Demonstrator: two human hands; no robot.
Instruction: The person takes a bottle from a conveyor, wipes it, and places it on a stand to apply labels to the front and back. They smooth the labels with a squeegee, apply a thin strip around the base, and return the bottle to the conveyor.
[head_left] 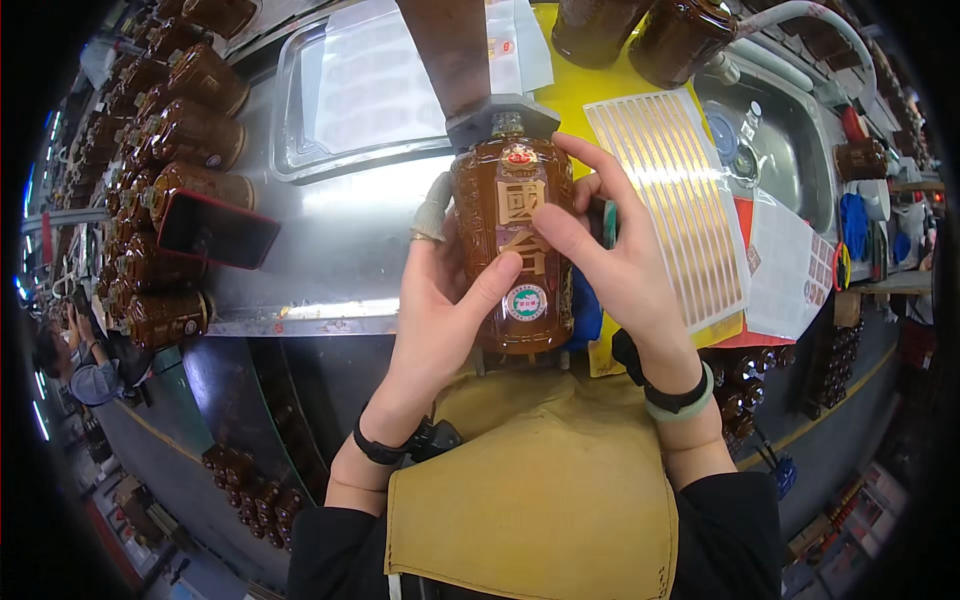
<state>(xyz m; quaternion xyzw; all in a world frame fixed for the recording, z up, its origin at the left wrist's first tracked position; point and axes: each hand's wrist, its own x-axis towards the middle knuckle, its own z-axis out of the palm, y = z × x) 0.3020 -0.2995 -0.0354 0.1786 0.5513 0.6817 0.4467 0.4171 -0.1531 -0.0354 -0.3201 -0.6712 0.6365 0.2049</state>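
A brown glazed bottle with gold raised characters lies in front of me, its neck pointing away. A red and gold emblem sits near its shoulder, and a round green and white sticker is near its base. My left hand is wrapped along the bottle's left side, thumb on its front, with a pale cover on one finger. From the right, my right hand grips the other side, its thumb pressed on the gold lettering. Behind the neck stands a dark metal holder.
Many brown bottles line the left, beside a dark phone. A metal tray with white sheets lies on the steel bench. At right are a sheet of gold strips, a sticker sheet and a sink. More bottles stand at the back.
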